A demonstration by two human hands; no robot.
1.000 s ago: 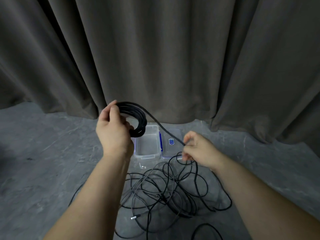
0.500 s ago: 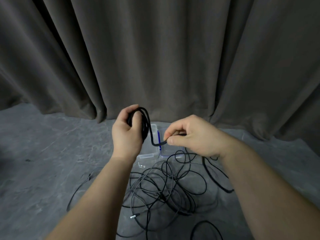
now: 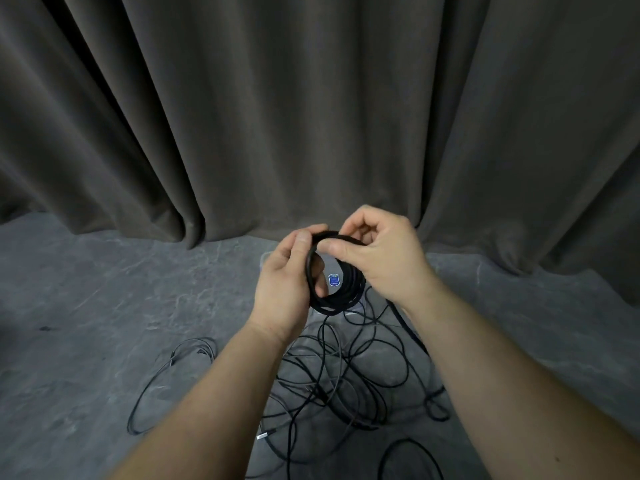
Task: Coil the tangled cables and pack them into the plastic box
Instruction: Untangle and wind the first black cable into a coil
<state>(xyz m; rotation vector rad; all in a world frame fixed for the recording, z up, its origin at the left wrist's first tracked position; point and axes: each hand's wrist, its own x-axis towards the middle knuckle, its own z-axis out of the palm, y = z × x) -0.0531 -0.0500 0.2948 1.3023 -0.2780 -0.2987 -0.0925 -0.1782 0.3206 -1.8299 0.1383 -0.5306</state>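
Note:
A black cable coil point(image 3: 341, 295) of several loops hangs between my two hands above the floor. My left hand point(image 3: 289, 284) grips its left side with fingers curled through the loops. My right hand point(image 3: 377, 256) pinches the top strand of the same coil against the bundle. The free end of this cable trails down to the right point(image 3: 407, 325). A tangle of thin black cables point(image 3: 341, 375) lies on the floor below. The clear plastic box is mostly hidden behind my hands; only its blue label point(image 3: 334, 279) and a corner point(image 3: 265, 261) show.
A heavy grey-brown curtain point(image 3: 311, 116) hangs across the back, reaching the grey stone-patterned floor point(image 3: 104, 306). A loose cable loop point(image 3: 166, 386) lies to the left of the tangle, another point(image 3: 412, 459) at the lower right.
My right hand has risen from the tangle and brought the cable strand up onto the coil. My left hand with the coil has shifted to the right, in front of the box.

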